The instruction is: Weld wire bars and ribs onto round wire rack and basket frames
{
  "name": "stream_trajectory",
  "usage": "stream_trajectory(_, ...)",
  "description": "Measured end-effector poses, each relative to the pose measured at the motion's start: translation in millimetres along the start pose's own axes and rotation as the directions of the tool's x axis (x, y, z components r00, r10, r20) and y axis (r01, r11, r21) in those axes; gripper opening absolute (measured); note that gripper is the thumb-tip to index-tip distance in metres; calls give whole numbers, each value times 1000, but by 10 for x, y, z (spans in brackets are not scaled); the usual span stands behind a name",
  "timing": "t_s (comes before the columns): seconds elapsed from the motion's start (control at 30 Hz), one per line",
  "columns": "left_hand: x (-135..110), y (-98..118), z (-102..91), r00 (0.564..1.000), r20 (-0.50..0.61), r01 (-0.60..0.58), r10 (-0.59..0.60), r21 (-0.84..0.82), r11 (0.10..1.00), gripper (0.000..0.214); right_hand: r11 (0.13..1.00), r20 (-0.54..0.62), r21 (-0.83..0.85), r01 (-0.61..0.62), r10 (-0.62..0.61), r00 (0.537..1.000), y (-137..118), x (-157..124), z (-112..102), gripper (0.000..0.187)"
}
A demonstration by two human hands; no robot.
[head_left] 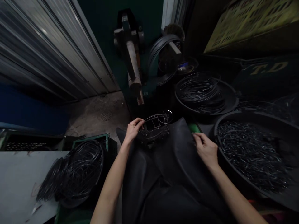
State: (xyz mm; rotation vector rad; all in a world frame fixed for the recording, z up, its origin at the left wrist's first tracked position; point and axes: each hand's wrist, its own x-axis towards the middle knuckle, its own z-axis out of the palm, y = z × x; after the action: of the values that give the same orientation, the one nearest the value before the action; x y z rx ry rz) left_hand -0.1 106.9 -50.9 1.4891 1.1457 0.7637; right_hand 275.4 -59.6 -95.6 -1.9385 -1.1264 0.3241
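My left hand (134, 130) pinches the left edge of a small metal wire frame (154, 136), shaped like an open basket with a ring at its far right end. The frame sits over the far edge of the black apron (163, 180) on my lap. To the right, my right hand (206, 150) is closed, thumb against fingers, beside the apron's right edge. Whatever is between those fingers is too small and dark to make out. Close to that hand is a large black tub (218, 140) holding many short bent wire pieces (252, 155).
A machine with a thick metal arm (133, 59) stands ahead. Wire coils fill a round black basin (230, 96) at right. More wire rings (81, 168) lie over a green crate (112, 146) at left. A yellow crate (252, 25) stands at upper right.
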Motion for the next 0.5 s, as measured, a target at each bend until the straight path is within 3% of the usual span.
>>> stream_trajectory(0.13, -13, -10, 14, 999, -32, -34, 33, -6, 999, 29, 995, 149, 30, 96, -99, 984, 155, -89, 101, 43)
stream_trajectory(0.27, -32, 73, 24, 996, -43, -81, 80, -10, 997, 28, 995, 148, 81, 55, -67, 987, 134, -101, 31, 40)
stream_trajectory(0.4, -26, 248, 84, 984, -128, -116, 127, 92, 989, 23, 973, 100, 227, 32, -56, 993, -467, 65, 8, 31)
stream_trajectory(0.5, -21, 382, 128, 968, -179, -146, 179, 184, 972, 19, 922, 134, 386, 33, -91, 987, -1042, 248, 176, 27)
